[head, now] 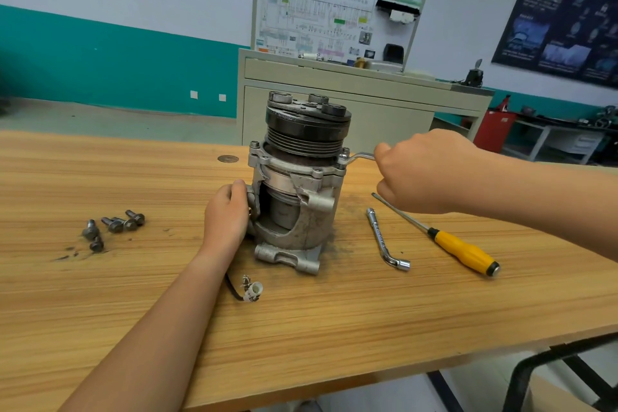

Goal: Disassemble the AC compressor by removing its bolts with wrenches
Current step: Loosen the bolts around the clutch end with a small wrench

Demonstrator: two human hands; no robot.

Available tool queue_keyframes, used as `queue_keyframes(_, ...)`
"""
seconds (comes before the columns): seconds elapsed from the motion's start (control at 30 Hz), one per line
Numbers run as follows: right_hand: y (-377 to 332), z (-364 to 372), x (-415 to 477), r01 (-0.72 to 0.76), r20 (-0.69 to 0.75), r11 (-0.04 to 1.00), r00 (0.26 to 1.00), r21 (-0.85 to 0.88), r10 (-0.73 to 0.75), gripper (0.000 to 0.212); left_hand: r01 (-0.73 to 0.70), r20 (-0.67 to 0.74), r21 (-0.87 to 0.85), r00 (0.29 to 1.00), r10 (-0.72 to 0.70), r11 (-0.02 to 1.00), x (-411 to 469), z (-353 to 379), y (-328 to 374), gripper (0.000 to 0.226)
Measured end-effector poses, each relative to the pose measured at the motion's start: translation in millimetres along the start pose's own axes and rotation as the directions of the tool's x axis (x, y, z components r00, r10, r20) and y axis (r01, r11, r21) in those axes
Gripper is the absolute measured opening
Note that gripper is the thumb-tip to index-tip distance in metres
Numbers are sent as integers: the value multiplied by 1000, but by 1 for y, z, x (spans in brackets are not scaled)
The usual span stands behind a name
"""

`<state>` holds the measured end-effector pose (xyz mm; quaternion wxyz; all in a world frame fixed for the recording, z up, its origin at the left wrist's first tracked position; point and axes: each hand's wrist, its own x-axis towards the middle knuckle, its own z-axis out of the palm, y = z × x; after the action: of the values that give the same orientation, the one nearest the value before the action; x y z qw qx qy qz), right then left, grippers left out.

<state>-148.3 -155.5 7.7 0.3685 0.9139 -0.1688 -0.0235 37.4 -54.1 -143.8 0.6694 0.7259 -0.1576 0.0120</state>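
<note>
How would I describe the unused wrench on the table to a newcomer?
Find the grey metal AC compressor standing on the light wooden table. Just right of it lies a silver L-shaped socket wrench. Unlike the yellow-handled screwdriver beside it, it is all bare metal with a bent end.

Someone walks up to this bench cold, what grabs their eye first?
The AC compressor standing upright on the wooden table, with the right hand gripping a wrench at its flange and the left hand holding its body. Next, the loose bolts to its left, and the yellow-handled screwdriver beside an L-shaped socket wrench to its right.
</note>
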Motion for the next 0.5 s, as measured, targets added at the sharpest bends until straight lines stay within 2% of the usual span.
queue_keyframes(0.17, 9, -2, -2, -9, 97, 998, 995, 60, 3, 19, -8, 7, -9, 1000, 8, 1000, -1, -1, 1, 37)
queue_keyframes(0.33, 12, -1, -4, -3, 152, 999, 988, -50, 11, 35, 1, 2, -18, 1000, -1, 1000, 0, 0, 0, 37)
queue_keyframes(0.4, 13, 4, -5, -21, 143, 998, 989, -58, 29, 35, -2, 1, -19, 1000, 2, 1000, 0, -1, 0, 37)
queue_keyframes(0.5, 17, 8, -8, -43, 44, 998, 998, -51, 45, 36, 7, -2, -22, 1000, -7, 1000, 0, 0, 0, 37)
